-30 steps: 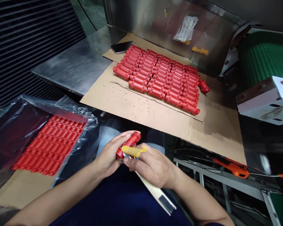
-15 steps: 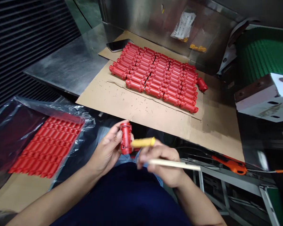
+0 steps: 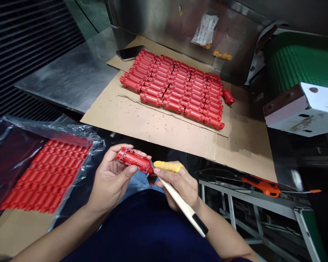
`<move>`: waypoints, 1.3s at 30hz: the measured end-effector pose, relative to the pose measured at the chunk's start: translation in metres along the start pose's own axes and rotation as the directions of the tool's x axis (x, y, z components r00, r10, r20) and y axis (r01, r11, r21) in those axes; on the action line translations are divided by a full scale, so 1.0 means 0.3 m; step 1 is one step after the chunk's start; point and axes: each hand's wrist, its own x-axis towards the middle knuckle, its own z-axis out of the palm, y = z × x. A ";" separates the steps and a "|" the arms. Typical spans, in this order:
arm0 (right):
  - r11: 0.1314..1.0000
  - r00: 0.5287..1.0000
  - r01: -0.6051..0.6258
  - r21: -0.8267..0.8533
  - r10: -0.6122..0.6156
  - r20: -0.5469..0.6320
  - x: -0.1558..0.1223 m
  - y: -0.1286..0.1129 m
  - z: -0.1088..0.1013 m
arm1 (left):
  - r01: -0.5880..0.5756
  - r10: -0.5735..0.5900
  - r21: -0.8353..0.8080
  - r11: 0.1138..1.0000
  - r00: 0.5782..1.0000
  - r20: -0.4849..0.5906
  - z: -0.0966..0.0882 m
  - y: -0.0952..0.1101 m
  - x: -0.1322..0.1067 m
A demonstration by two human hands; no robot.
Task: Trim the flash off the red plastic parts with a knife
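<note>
My left hand (image 3: 116, 174) is closed round a red plastic cylinder (image 3: 134, 160) with cut-outs along its side, lying nearly level and pointing right. In my right hand (image 3: 179, 182) is a slim cream-handled tool (image 3: 180, 200) with a black end band, gripped like a pen. Its working tip meets or nearly meets the cylinder's right end and is too small to make out. A yellow finger cover (image 3: 166, 166) sits on my right index finger. Beyond my hands, rows of similar red cylinders (image 3: 175, 91) lie on a cardboard sheet (image 3: 150, 125).
A plastic-lined box (image 3: 98, 142) of red parts stands at lower left. A phone (image 3: 129, 53) lies at the back. Right of the table are an orange-handled tool (image 3: 266, 187), a white metal bracket (image 3: 303, 109) and a green belt (image 3: 303, 62). Small shavings dot the cardboard.
The red cylinder has turned from upright to nearly level in my left hand. My right hand has swung the tool's tip up to the cylinder's end. The view has shifted slightly.
</note>
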 end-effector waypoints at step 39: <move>0.971 0.944 0.173 -0.164 -0.116 0.308 0.014 0.047 -0.062 | 0.066 -0.063 0.016 0.998 0.986 -0.157 0.007 -0.010 -0.012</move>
